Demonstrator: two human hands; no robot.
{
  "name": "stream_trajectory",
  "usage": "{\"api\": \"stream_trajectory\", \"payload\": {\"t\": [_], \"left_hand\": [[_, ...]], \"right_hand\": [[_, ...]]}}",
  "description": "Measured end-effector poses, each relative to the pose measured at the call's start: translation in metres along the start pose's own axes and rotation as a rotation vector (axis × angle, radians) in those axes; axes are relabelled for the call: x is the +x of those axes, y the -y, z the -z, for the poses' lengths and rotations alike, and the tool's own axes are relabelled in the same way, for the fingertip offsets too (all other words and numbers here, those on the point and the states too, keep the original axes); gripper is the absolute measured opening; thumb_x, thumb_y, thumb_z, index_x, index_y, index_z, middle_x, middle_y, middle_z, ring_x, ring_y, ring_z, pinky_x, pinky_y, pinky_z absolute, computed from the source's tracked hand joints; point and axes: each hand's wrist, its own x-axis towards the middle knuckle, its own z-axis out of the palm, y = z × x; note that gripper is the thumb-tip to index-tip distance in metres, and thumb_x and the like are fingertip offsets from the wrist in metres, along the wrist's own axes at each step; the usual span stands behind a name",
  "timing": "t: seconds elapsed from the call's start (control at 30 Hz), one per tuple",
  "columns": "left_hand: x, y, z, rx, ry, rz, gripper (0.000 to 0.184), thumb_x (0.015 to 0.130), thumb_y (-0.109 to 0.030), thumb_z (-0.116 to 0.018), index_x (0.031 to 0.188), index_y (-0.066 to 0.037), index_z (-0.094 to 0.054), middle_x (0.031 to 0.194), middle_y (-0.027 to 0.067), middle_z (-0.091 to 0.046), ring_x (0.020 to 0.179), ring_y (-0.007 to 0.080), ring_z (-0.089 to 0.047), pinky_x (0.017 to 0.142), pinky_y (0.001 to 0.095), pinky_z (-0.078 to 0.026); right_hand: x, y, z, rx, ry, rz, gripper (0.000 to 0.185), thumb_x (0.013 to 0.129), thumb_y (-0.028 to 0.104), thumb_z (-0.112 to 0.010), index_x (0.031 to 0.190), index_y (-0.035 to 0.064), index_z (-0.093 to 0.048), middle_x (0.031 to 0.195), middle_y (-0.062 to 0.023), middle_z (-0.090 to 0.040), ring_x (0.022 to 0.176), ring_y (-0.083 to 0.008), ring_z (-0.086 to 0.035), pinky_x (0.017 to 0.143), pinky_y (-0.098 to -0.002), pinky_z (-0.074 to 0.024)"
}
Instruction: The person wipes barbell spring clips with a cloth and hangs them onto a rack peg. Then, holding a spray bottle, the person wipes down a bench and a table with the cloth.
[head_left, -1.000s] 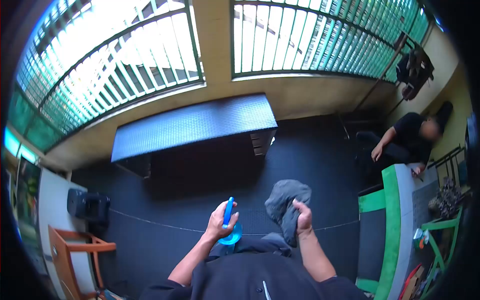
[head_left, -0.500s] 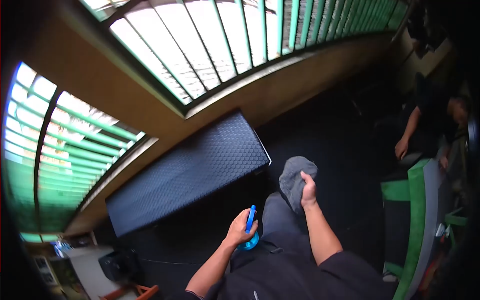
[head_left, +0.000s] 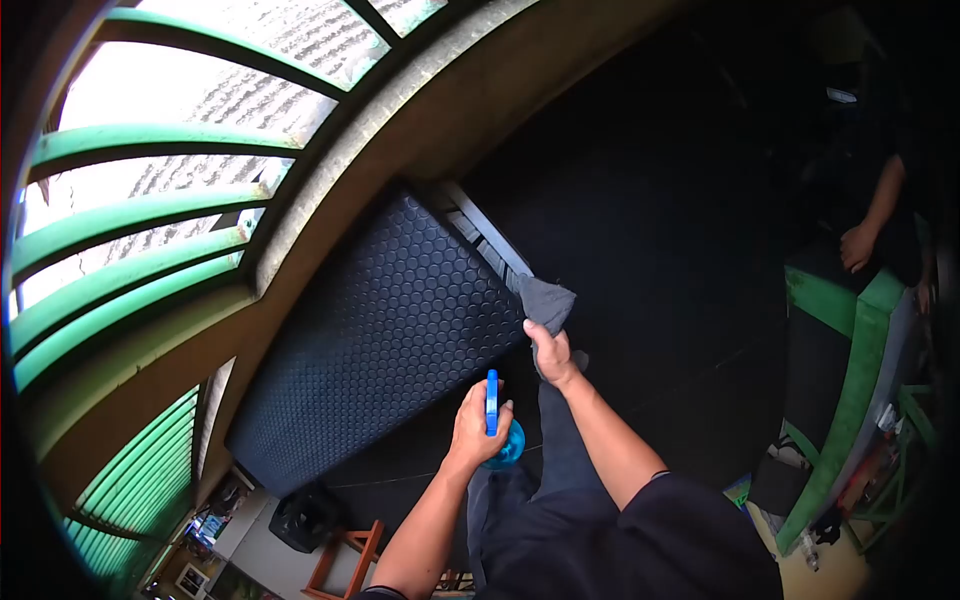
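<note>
My left hand (head_left: 472, 428) is closed around the neck of a spray bottle (head_left: 508, 447), which has a blue trigger head and a clear blue body. My right hand (head_left: 553, 356) grips a grey cloth (head_left: 546, 302), its loose part sticking out past the fingers. The cloth is at the corner of a long black bench-like box (head_left: 380, 320) whose top has a raised round-dot pattern. Whether the cloth presses on that corner, I cannot tell. The bottle is beside the box's near edge, apart from the cloth.
Green window bars (head_left: 170, 140) run along the wall at the left. A green-framed padded piece (head_left: 850, 400) stands at the right, with a person's hand (head_left: 857, 247) beside it. A black speaker-like box (head_left: 305, 517) and an orange-brown frame (head_left: 345, 560) are at lower left.
My view has turned and come closer to the black box. The cloth has moved from out over the floor to the box's corner. Both hands keep their holds.
</note>
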Motion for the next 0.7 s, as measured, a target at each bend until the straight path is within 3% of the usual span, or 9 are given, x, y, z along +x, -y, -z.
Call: {"api": "stream_trajectory", "payload": {"t": [0.03, 0.1, 0.17, 0.2, 0.3, 0.37, 0.47, 0.6, 0.7], "left_hand": [[0.005, 0.000, 0.002, 0.026, -0.036, -0.070, 0.024, 0.078, -0.012, -0.062, 0.100, -0.004, -0.055, 0.084, 0.0162, -0.063, 0.080, 0.0356, -0.063, 0.074, 0.0421, -0.050], [0.010, -0.001, 0.008, -0.009, 0.047, 0.017, 0.025, 0.079, -0.012, -0.062, 0.101, -0.003, -0.056, 0.086, 0.0164, -0.063, 0.081, 0.0354, -0.063, 0.073, 0.0404, -0.050], [0.016, -0.006, 0.017, -0.044, 0.121, 0.107, 0.025, 0.079, -0.013, -0.063, 0.101, -0.002, -0.057, 0.088, 0.0167, -0.063, 0.081, 0.0353, -0.064, 0.072, 0.0386, -0.051], [0.019, -0.009, 0.020, -0.028, 0.068, 0.048, 0.026, 0.079, -0.011, -0.063, 0.102, -0.002, -0.057, 0.090, 0.0172, -0.063, 0.082, 0.0358, -0.063, 0.073, 0.0384, -0.050], [0.017, -0.014, 0.027, 0.023, -0.002, 0.003, 0.028, 0.079, -0.008, -0.063, 0.106, -0.001, -0.055, 0.094, 0.0167, -0.063, 0.084, 0.0321, -0.065, 0.076, 0.0363, -0.050], [0.015, -0.016, 0.032, -0.118, -0.058, 0.179, 0.027, 0.081, -0.008, -0.062, 0.106, -0.001, -0.055, 0.097, 0.0145, -0.064, 0.084, 0.0258, -0.066, 0.077, 0.0338, -0.050], [0.014, -0.005, 0.028, -0.124, -0.148, 0.135, 0.030, 0.079, -0.005, -0.062, 0.107, 0.000, -0.054, 0.096, 0.0132, -0.063, 0.073, 0.0224, -0.064, 0.070, 0.0324, -0.051], [0.019, -0.003, 0.035, -0.104, -0.195, 0.115, 0.030, 0.079, -0.004, -0.062, 0.108, 0.000, -0.053, 0.095, 0.0133, -0.062, 0.073, 0.0222, -0.063, 0.070, 0.0325, -0.051], [0.023, -0.007, 0.044, -0.146, -0.201, 0.119, 0.032, 0.078, -0.004, -0.063, 0.108, 0.001, -0.053, 0.096, 0.0143, -0.061, 0.077, 0.0257, -0.063, 0.071, 0.0348, -0.051]], "right_hand": [[-0.002, -0.004, -0.005, -0.150, 0.025, 0.023, 0.038, 0.088, 0.032, -0.056, 0.102, -0.0028, -0.064, 0.097, -0.0152, -0.067, 0.096, -0.0276, -0.063, 0.085, -0.0338, -0.0447], [-0.013, -0.019, -0.013, -0.704, 0.045, 0.372, 0.059, 0.087, 0.038, -0.056, 0.130, -0.0022, -0.047, 0.134, -0.0246, -0.044, 0.125, -0.0395, -0.042, 0.105, -0.0471, -0.0299], [-0.019, -0.012, -0.032, -0.945, -0.109, 0.438, 0.068, 0.085, 0.042, -0.058, 0.138, 0.0029, -0.040, 0.143, -0.0265, -0.029, 0.129, -0.0452, -0.034, 0.107, -0.0529, -0.0238], [-0.012, -0.006, -0.034, -1.194, -0.006, 0.490, 0.074, 0.082, 0.041, -0.061, 0.145, 0.0145, -0.031, 0.144, -0.0287, -0.023, 0.127, -0.0483, -0.033, 0.105, -0.0558, -0.0257], [0.020, 0.009, -0.057, -1.352, 0.102, 0.501, 0.078, 0.081, 0.040, -0.062, 0.148, 0.0272, -0.023, 0.141, -0.0301, -0.027, 0.126, -0.0489, -0.034, 0.103, -0.0552, -0.0298], [0.063, 0.026, -0.089, -1.236, 0.138, 0.440, 0.084, 0.074, 0.033, -0.069, 0.146, 0.0321, -0.025, 0.139, -0.0295, -0.029, 0.124, -0.0462, -0.037, 0.100, -0.0527, -0.0341], [0.110, 0.050, -0.127, -1.112, 0.192, 0.455, 0.083, 0.075, 0.030, -0.069, 0.146, 0.0312, -0.026, 0.138, -0.0302, -0.030, 0.122, -0.0462, -0.039, 0.098, -0.0527, -0.0358], [0.071, 0.045, -0.105, -1.222, 0.215, 0.636, 0.077, 0.072, 0.027, -0.070, 0.141, 0.0317, -0.038, 0.144, -0.0285, -0.027, 0.131, -0.0455, -0.029, 0.104, -0.0545, -0.0284], [-0.015, -0.037, -0.035, -1.305, 0.401, 0.764, 0.067, 0.069, 0.026, -0.067, 0.133, 0.0373, -0.050, 0.149, -0.0141, -0.029, 0.139, -0.0337, -0.023, 0.110, -0.0575, -0.0124]]}}
